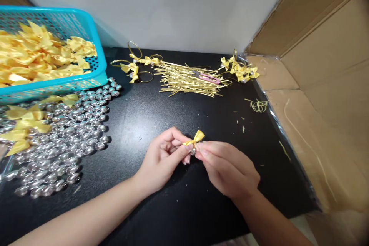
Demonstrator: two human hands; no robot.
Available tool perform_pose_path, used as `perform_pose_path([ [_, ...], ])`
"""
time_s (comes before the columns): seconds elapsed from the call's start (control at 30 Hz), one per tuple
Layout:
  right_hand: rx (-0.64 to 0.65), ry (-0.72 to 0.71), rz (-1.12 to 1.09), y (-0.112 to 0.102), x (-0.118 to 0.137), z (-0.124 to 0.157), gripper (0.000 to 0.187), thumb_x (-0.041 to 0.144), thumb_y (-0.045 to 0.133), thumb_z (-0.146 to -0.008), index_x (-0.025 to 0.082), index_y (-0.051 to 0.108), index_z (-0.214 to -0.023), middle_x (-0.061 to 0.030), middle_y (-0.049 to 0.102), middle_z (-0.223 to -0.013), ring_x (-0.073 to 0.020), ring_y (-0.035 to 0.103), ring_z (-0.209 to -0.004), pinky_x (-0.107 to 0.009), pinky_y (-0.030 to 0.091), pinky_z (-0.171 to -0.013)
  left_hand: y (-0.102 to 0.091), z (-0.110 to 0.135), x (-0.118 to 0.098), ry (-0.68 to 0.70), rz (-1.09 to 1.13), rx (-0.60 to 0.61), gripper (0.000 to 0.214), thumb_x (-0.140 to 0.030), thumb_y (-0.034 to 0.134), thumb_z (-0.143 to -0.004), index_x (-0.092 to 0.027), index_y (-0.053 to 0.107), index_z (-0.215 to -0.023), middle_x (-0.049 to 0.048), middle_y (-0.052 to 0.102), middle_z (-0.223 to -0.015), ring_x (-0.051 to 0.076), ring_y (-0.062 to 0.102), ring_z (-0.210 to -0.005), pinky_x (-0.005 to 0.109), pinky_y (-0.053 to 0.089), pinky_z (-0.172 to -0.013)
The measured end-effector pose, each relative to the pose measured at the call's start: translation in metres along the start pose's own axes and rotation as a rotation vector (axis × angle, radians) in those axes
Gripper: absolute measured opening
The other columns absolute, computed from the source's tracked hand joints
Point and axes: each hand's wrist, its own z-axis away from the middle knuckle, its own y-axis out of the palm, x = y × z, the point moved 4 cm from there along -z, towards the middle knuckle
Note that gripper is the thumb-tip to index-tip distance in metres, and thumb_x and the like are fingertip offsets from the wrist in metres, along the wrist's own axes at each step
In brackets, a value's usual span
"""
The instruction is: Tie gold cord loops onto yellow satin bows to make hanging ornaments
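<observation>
Near the middle of the black table [129,215], my left hand [161,161] is closed in a pinch on a yellow ribbon bow [198,136]. One loop of the bow sticks up between the two hands. Just under its knot hangs a small shiny silver bauble [193,152]. My right hand [230,167] is closed too, thumb and fingertips pressed together right beside the knot and bauble. Whatever lies between those fingertips is hidden.
At the left, a turquoise basket [99,61] holds yellow bows; loose silver baubles [66,134] lie before it. Gold twist ties [184,82] lie at the back under pink-handled snips [210,78]. Finished-looking bows [243,71] flank them. Cardboard [331,65] walls the right side.
</observation>
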Motion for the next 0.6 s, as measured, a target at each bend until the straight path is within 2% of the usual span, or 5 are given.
perform_pose_path([
  [0.23,-0.015,0.016,0.007,0.001,-0.003,0.002,0.020,0.003,0.064,-0.083,0.014,0.069,-0.099,-0.0062,0.077,-0.083,-0.0158,0.074,-0.079,-0.025,0.066,-0.072,0.003,0.003,-0.004,0.038,-0.062,0.030,0.019,-0.029,0.075,-0.078,-0.015,0.063,-0.073,0.0036,0.072,-0.067,0.010,0.061,-0.052,0.021,0.052,-0.051],
  [0.37,-0.023,0.030,-0.033,-0.002,-0.004,-0.001,0.017,0.004,0.066,-0.083,0.015,0.069,-0.095,-0.0057,0.076,-0.082,-0.0153,0.073,-0.079,-0.026,0.066,-0.072,0.003,0.004,-0.004,0.089,-0.075,0.021,0.012,-0.022,0.072,-0.081,-0.017,0.063,-0.075,0.0021,0.073,-0.068,0.009,0.063,-0.054,0.018,0.053,-0.052],
  [0.47,-0.004,0.025,-0.051,-0.003,-0.003,-0.005,0.012,0.004,0.070,-0.079,0.014,0.070,-0.086,-0.0067,0.075,-0.079,-0.0154,0.072,-0.076,-0.025,0.065,-0.071,0.002,0.005,-0.007,0.204,-0.124,0.004,0.009,-0.012,0.067,-0.083,-0.019,0.064,-0.078,0.0015,0.076,-0.076,0.010,0.068,-0.063,0.018,0.056,-0.058],
  [0.6,-0.009,0.056,-0.069,-0.005,-0.003,-0.009,0.013,0.004,0.071,-0.077,0.015,0.068,-0.082,-0.0054,0.074,-0.075,-0.0155,0.072,-0.072,-0.026,0.065,-0.068,0.003,0.010,-0.012,0.409,-0.236,0.024,0.021,0.000,0.061,-0.083,-0.021,0.066,-0.086,0.0012,0.076,-0.086,0.012,0.072,-0.078,0.022,0.059,-0.072],
])
